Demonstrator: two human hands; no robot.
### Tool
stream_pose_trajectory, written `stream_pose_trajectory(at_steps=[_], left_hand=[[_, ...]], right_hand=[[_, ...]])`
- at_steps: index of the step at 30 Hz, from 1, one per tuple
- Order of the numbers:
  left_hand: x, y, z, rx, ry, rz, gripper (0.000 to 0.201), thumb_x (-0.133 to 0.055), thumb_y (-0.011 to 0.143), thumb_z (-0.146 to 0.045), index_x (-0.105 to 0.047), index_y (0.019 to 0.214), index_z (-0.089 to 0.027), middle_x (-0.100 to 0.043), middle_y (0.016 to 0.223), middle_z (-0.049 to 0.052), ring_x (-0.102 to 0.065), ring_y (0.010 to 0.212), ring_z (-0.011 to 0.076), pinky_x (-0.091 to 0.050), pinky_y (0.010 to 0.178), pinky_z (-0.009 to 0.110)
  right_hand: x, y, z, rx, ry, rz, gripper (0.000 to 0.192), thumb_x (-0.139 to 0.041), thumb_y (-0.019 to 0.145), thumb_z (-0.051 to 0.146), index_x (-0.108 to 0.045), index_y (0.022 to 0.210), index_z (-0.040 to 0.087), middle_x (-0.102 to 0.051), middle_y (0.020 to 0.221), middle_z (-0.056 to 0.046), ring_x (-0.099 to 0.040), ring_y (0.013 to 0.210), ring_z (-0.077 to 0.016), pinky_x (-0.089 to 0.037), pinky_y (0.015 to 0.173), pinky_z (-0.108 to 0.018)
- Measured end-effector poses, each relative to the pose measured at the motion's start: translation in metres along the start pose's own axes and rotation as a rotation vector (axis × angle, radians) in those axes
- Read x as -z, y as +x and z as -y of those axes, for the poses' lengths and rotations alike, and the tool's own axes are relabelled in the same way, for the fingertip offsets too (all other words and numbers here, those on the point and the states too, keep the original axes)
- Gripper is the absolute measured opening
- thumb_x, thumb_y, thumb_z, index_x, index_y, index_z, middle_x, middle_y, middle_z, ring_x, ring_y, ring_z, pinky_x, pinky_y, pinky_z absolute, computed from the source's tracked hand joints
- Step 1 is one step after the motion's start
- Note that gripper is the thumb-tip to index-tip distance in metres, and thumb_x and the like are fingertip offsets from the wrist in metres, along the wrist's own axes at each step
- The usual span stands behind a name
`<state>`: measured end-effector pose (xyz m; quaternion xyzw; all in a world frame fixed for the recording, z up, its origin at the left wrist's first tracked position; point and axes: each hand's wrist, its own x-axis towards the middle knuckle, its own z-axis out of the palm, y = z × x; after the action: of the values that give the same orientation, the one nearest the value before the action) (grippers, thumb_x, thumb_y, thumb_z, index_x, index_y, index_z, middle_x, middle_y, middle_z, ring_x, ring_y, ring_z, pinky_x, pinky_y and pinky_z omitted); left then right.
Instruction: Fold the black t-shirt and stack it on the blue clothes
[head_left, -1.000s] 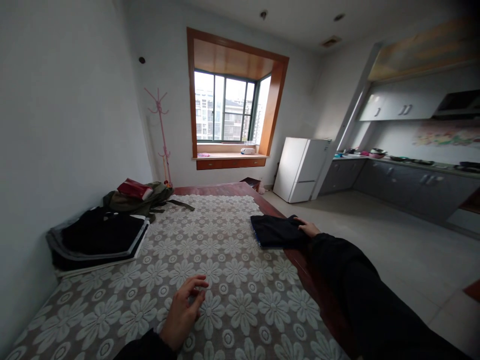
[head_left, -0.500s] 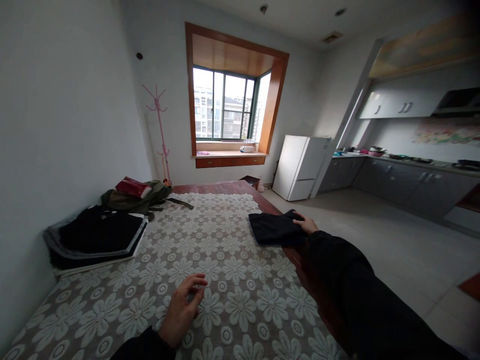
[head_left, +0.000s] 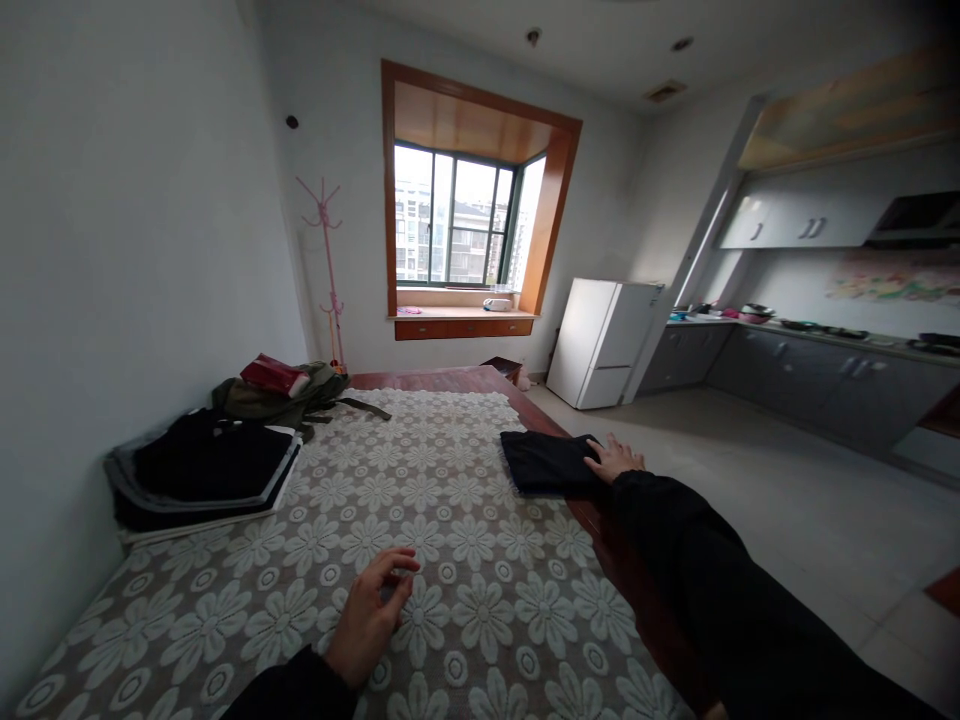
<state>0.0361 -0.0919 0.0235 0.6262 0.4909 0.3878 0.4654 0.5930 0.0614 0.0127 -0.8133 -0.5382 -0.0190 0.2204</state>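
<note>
A folded black cloth [head_left: 549, 464], perhaps a garment, lies flat at the right edge of the table, partly over the dark red wood. My right hand [head_left: 616, 460] rests at its right end with fingers spread, the fingertips touching the fabric. Over the flower-patterned tablecloth [head_left: 480, 610], my left hand [head_left: 373, 610] is held with curved, parted fingers and nothing in it. Whether it touches the tablecloth I cannot tell. The black cloth lies well away from it, farther up and to the right.
By the left wall sits a stack of folded dark clothes [head_left: 210, 465]. Behind it lie a green backpack [head_left: 322, 390] and a red packet [head_left: 274, 374]. A pink coat stand [head_left: 330, 260] rises beyond the table. A white fridge [head_left: 600, 340] and kitchen cabinets [head_left: 795, 370] stand at the right.
My right hand's fingers have spread out more at the black cloth's end. The view has shifted slightly; the cloth and my left hand look nearly the same.
</note>
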Motion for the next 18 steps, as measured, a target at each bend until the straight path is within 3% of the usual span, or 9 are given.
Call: stream_pose_trajectory(at_steps=[3, 6, 9, 13, 18], left_hand=[[0.0, 0.0, 0.0, 0.01, 0.011, 0.018, 0.028, -0.057, 0.081, -0.04, -0.071, 0.097, -0.022, -0.06, 0.135, 0.01, -0.064, 0.095, 0.0239, -0.051, 0.047, 0.022], [0.001, 0.0, 0.001, -0.005, 0.023, 0.016, 0.027, -0.058, 0.08, -0.039, -0.072, 0.097, -0.022, -0.061, 0.133, 0.01, -0.065, 0.094, 0.0241, -0.051, 0.048, 0.023], [0.002, 0.001, 0.002, -0.043, 0.037, -0.001, 0.025, -0.06, 0.08, -0.036, -0.073, 0.096, -0.022, -0.064, 0.129, 0.011, -0.065, 0.094, 0.0237, -0.053, 0.055, 0.025], [0.004, 0.003, 0.003, -0.074, 0.057, 0.005, 0.022, -0.059, 0.082, -0.033, -0.073, 0.095, -0.023, -0.066, 0.125, 0.01, -0.066, 0.09, 0.0222, -0.055, 0.066, 0.03], [0.005, 0.004, 0.004, -0.079, 0.066, 0.01, 0.022, -0.059, 0.082, -0.032, -0.073, 0.095, -0.022, -0.067, 0.125, 0.01, -0.066, 0.091, 0.0225, -0.055, 0.068, 0.03]], right_hand=[[0.01, 0.005, 0.046, 0.22, -0.17, 0.053, 0.058, -0.046, 0.092, 0.054, -0.053, 0.142, 0.027, -0.031, 0.161, -0.008, -0.027, 0.145, -0.0373, -0.02, 0.117, -0.06], [-0.006, 0.004, 0.102, 0.363, -0.174, 0.175, 0.058, -0.03, 0.099, 0.056, -0.042, 0.15, 0.031, -0.032, 0.161, -0.002, -0.029, 0.145, -0.0272, -0.024, 0.119, -0.046], [-0.039, -0.005, 0.14, 0.353, -0.185, 0.254, 0.063, -0.024, 0.099, 0.062, -0.034, 0.154, 0.034, -0.03, 0.162, -0.001, -0.024, 0.147, -0.0304, -0.021, 0.118, -0.056], [-0.07, -0.02, 0.154, 0.291, -0.229, 0.311, 0.072, -0.021, 0.096, 0.068, -0.02, 0.159, 0.032, -0.021, 0.165, -0.004, -0.007, 0.151, -0.0362, -0.012, 0.114, -0.069], [-0.069, -0.023, 0.151, 0.273, -0.253, 0.33, 0.073, -0.015, 0.096, 0.069, -0.014, 0.159, 0.033, -0.014, 0.166, -0.002, -0.002, 0.151, -0.0336, -0.008, 0.116, -0.065]])
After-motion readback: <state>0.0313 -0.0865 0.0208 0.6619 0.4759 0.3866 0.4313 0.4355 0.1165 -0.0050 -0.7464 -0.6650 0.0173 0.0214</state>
